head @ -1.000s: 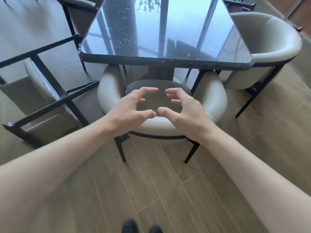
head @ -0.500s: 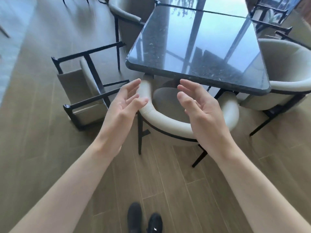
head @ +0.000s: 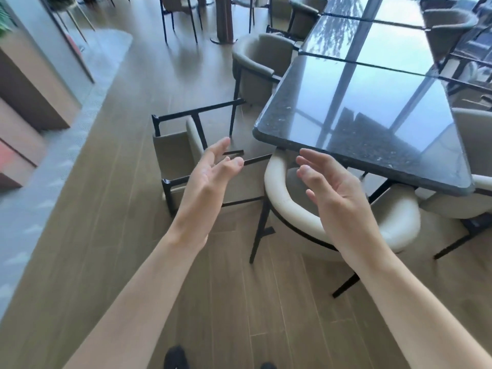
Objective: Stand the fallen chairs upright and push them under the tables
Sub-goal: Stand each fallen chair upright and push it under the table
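A cream upholstered chair (head: 287, 203) with black legs stands upright, its seat tucked under the near end of the dark glossy table (head: 372, 123). To its left a beige chair with a black frame (head: 173, 153) lies on its side on the wooden floor. My left hand (head: 210, 177) hovers open above the fallen chair's frame, touching nothing. Open too, with relaxed fingers, my right hand (head: 327, 187) floats above the cream chair's backrest.
Another beige chair (head: 261, 65) stands at the table's left side, and more chairs (head: 468, 129) line its right side. Further tables and chairs sit at the back. A wooden counter (head: 32, 83) and grey floor strip run along the left. My shoes (head: 175, 358) show at the bottom.
My fingers have uncurled and both hands have lifted off the cream chair's backrest. The view has swung left, bringing the fallen chair toward the middle.
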`<act>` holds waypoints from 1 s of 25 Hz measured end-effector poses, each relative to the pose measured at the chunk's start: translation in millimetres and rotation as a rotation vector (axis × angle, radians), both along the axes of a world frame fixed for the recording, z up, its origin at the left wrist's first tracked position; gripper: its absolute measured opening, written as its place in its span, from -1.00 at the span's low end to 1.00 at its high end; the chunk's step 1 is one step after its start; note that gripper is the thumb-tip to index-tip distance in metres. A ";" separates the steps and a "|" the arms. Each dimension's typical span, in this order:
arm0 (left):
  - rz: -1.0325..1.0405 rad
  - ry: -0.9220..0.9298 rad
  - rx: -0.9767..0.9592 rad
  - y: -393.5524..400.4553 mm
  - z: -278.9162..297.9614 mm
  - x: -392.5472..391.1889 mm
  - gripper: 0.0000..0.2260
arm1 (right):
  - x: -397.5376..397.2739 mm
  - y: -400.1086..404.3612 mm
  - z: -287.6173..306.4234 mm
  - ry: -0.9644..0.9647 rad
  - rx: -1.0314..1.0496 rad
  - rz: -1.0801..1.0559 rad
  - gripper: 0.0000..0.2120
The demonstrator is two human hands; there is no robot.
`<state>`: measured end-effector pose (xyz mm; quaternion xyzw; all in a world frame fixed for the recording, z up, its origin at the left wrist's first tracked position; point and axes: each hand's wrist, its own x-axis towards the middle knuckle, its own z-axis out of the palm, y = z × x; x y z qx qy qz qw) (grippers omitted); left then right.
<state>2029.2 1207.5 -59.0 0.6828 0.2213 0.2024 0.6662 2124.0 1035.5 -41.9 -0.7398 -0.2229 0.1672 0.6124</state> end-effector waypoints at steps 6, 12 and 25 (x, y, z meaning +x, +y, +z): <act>-0.023 0.016 0.001 85.4 -1.8 -50.3 -0.35 | -56.6 86.6 0.0 0.011 -0.024 -0.028 -0.69; -0.053 0.012 -0.019 208.9 -0.1 -110.9 -0.39 | -123.3 209.3 0.1 0.028 0.000 -0.077 -0.73; -0.048 -0.001 -0.054 414.2 -11.0 -148.6 -0.37 | -154.5 425.7 -7.5 0.021 -0.017 -0.104 -0.74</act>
